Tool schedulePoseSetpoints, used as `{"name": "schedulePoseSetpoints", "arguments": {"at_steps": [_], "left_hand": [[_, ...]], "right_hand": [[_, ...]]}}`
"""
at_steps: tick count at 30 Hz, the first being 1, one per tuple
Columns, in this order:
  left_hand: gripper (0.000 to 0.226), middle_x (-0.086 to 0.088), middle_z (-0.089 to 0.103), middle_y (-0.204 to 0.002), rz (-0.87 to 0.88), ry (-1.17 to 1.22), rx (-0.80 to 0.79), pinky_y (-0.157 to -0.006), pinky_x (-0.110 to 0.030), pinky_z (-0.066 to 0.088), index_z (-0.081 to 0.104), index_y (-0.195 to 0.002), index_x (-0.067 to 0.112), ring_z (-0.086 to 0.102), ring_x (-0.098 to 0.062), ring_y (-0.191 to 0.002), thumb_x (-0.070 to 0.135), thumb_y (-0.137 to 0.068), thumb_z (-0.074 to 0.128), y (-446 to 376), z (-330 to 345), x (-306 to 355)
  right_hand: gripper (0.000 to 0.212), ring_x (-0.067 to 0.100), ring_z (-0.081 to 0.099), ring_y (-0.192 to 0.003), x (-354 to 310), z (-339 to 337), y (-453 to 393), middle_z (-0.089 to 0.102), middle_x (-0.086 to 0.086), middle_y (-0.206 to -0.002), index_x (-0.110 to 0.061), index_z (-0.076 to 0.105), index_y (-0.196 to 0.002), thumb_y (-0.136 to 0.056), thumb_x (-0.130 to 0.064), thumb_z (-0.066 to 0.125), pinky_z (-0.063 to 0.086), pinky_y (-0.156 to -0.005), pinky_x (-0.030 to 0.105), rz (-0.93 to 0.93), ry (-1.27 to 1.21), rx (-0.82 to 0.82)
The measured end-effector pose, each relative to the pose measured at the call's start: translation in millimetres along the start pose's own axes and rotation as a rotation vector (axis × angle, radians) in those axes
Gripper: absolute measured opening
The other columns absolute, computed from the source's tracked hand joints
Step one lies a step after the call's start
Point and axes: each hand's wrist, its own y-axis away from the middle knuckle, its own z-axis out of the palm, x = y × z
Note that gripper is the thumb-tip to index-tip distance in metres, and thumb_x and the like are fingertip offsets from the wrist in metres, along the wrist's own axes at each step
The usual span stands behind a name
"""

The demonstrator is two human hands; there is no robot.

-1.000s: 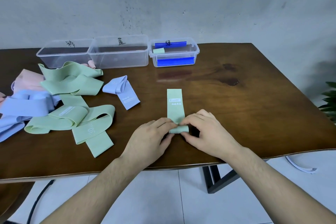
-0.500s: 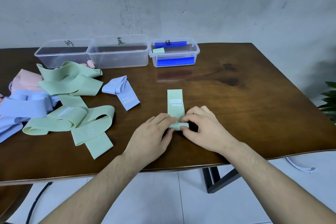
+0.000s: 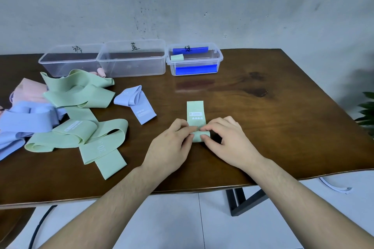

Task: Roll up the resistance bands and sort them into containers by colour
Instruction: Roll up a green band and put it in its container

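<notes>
Between both hands, pale green band (image 3: 195, 111), near end rolled, w/ white label.

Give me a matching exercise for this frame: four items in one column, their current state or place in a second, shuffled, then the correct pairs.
Items
1. green band with the HEAVY label
2. small green roll
3. blue band nearest the middle
4. middle container

States or places
A. lies loose and folded on the table, untouched
B. holds no band that can be seen
C. inside the right container
D. partly rolled, pinched by the left hand and the right hand

Pairs: 1-D, 2-C, 3-A, 4-B
</notes>
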Motion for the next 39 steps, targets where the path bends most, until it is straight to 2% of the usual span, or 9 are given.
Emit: {"name": "schedulePoseSetpoints", "arguments": {"at_steps": [3, 7, 13, 18, 21, 25, 32, 35, 39], "left_hand": [[0.029, 0.013, 0.052, -0.121, 0.039, 0.014, 0.017, -0.065, -0.023, 0.052, 0.061, -0.128, 0.028, 0.058, -0.009, -0.081, 0.029, -0.1, 0.053, -0.2, -2.4, -0.3], [0.031, 0.014, 0.052, -0.123, 0.087, -0.032, -0.011, -0.065, -0.021, 0.05, 0.062, -0.127, 0.027, 0.05, -0.006, -0.073, 0.035, -0.097, 0.058, -2.4, -3.3, -1.8], [0.045, 0.014, 0.045, -0.135, 0.059, -0.125, -0.074, -0.075, -0.025, 0.053, 0.05, -0.142, 0.029, 0.06, -0.011, -0.098, 0.041, -0.099, 0.052, -11.2, -3.5, -4.0], [0.044, 0.017, 0.047, -0.135, 0.07, -0.12, -0.133, -0.075, -0.021, 0.051, 0.049, -0.142, 0.031, 0.06, -0.009, -0.102, 0.043, -0.1, 0.048, -20.7, -7.5, -7.3], [0.041, 0.018, 0.048, -0.131, 0.088, -0.089, -0.129, -0.071, -0.016, 0.043, 0.052, -0.139, 0.03, 0.056, -0.006, -0.091, 0.042, -0.1, 0.049, -21.4, -8.3, -11.0], [0.039, 0.018, 0.048, -0.128, 0.091, -0.054, -0.131, -0.068, -0.012, 0.035, 0.054, -0.137, 0.028, 0.045, -0.002, -0.081, 0.04, -0.1, 0.051, -18.9, -5.3, -12.3], [0.036, 0.016, 0.06, -0.118, 0.119, 0.023, -0.105, -0.067, -0.014, 0.044, 0.052, -0.134, 0.033, 0.051, -0.005, -0.076, 0.041, -0.099, 0.052, -2.4, -9.5, -8.7], [0.031, 0.017, 0.061, -0.118, 0.144, 0.036, -0.101, -0.067, -0.005, 0.036, 0.061, -0.127, 0.03, 0.049, 0.0, -0.08, 0.041, -0.098, 0.054, 3.9, -7.8, -7.9], [0.033, 0.018, 0.052, -0.126, 0.122, 0.057, -0.083, -0.067, -0.004, 0.037, 0.063, -0.128, 0.027, 0.048, 0.001, -0.081, 0.04, -0.098, 0.054, 3.4, -5.5, -8.2]], "right_hand": [[0.029, 0.005, 0.04, -0.113, 0.8, -0.1, -4.6, 0.059, -0.019, -0.123, -0.033, 0.067, -0.122, -0.099, -0.045, 0.054, 0.039, -0.102, 0.033, 0.002, 0.029, -0.005], [0.031, 0.006, 0.04, -0.111, 2.4, -0.3, -10.0, 0.059, -0.02, -0.118, -0.032, 0.069, -0.122, -0.1, -0.045, 0.052, 0.039, -0.099, 0.034, -0.009, 0.067, 0.005], [0.033, 0.005, 0.038, -0.117, 5.7, -2.6, -9.7, 0.057, -0.02, -0.127, -0.035, 0.063, -0.129, -0.098, -0.045, 0.056, 0.038, -0.1, 0.032, -0.039, 0.072, 0.0], [0.039, 0.005, 0.04, -0.116, 6.1, -7.1, -17.4, 0.058, -0.019, -0.128, -0.036, 0.062, -0.129, -0.092, -0.049, 0.065, 0.037, -0.104, 0.036, -0.057, 0.069, -0.074], [0.039, 0.003, 0.041, -0.112, 7.2, -9.5, -21.6, 0.059, -0.018, -0.127, -0.036, 0.062, -0.13, -0.093, -0.047, 0.065, 0.037, -0.104, 0.036, -0.064, 0.061, -0.102], [0.035, -0.001, 0.043, -0.105, 7.9, -8.1, -18.8, 0.062, -0.017, -0.122, -0.033, 0.065, -0.126, -0.092, -0.042, 0.068, 0.043, -0.1, 0.034, -0.06, 0.007, -0.07], [0.034, -0.003, 0.047, -0.095, 3.7, -9.0, -1.6, 0.065, -0.021, -0.113, -0.033, 0.067, -0.121, -0.089, -0.04, 0.07, 0.039, -0.081, 0.017, -0.039, -0.056, -0.063], [0.028, 0.001, 0.047, -0.101, 4.3, -9.1, 6.1, 0.063, -0.025, -0.112, -0.035, 0.066, -0.115, -0.089, -0.044, 0.068, 0.042, -0.089, 0.024, -0.073, -0.049, -0.068], [0.031, 0.004, 0.042, -0.11, 6.8, -6.3, 6.0, 0.058, -0.024, -0.114, -0.035, 0.067, -0.117, -0.09, -0.048, 0.064, 0.041, -0.097, 0.033, -0.069, -0.008, -0.018]]}}
